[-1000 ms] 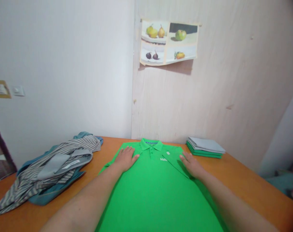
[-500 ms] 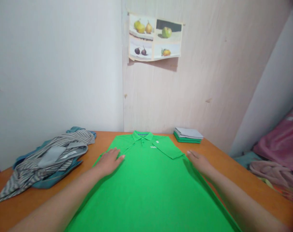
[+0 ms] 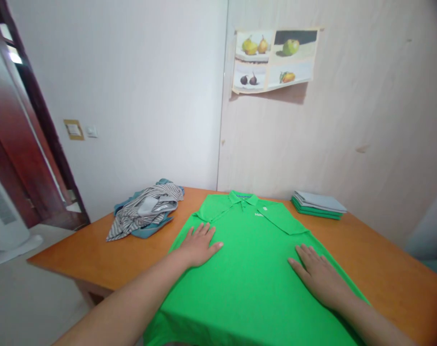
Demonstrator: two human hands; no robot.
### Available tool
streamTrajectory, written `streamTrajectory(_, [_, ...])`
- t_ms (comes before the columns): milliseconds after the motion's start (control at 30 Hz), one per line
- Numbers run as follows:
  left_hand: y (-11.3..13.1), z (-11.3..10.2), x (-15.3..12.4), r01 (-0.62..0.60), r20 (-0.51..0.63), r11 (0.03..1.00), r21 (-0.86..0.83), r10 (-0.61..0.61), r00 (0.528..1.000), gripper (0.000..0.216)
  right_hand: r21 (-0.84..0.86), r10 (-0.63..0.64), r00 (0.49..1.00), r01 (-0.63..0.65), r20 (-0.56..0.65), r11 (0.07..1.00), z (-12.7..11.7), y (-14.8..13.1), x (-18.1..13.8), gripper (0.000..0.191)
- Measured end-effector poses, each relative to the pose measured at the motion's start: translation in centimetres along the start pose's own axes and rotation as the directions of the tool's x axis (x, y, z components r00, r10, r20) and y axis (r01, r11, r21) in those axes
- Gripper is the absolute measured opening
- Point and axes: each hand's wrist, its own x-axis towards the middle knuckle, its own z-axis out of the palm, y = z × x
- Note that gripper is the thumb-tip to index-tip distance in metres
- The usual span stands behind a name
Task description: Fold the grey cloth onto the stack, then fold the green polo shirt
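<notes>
A bright green polo shirt [image 3: 250, 274] lies front side up across the orange-brown table, its collar at the far edge and its hem hanging over the near edge. Both short sleeves are folded inward over the chest. On the shirt's left side rests my left hand [image 3: 201, 246], palm down with fingers spread, just below the left sleeve. My right hand [image 3: 319, 276] lies flat on the right side of the shirt, fingers stretched toward the far end. Neither hand grips the cloth.
A crumpled pile of striped and blue clothes [image 3: 146, 211] sits at the table's left. Folded green and grey garments [image 3: 319, 204] are stacked at the back right. The wall with a fruit picture [image 3: 276, 60] borders the table [image 3: 377, 259]. A white appliance [image 3: 5, 216] stands left.
The view has turned left and tilted, bringing the door and table's left corner in. My right hand has moved from the shirt's right edge onto the cloth; my left hand stays on its left side.
</notes>
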Motion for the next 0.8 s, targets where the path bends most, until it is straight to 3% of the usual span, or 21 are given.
streamTrajectory(267, [-2.1, -0.4, 0.4, 0.025, 0.008, 0.999, 0.025, -0.025, 1.0, 0.089, -0.01, -0.034, 0.999, 0.034, -0.041, 0.999, 1.2, 0.9, 0.4, 0.083])
streamTrajectory(433, [-4.7, -1.8, 1.2, 0.148, -0.08, 0.981, 0.123, -0.139, 0.987, 0.078, -0.003, -0.051, 0.996, 0.05, -0.073, 0.999, 2.1, 1.6, 0.8, 0.084])
streamTrajectory(567, [-6.0, -2.6, 2.2, 0.183, -0.139, 0.971, 0.151, -0.162, 0.977, 0.067, -0.005, -0.06, 0.995, 0.06, -0.086, 0.998, 2.7, 2.1, 1.0, 0.085])
streamTrajectory(800, [-7.2, -2.1, 4.1, 0.239, -0.16, 0.957, 0.166, -0.213, 0.964, 0.065, -0.031, -0.088, 0.99, 0.086, -0.108, 0.996, 3.7, 2.7, 1.2, 0.085])
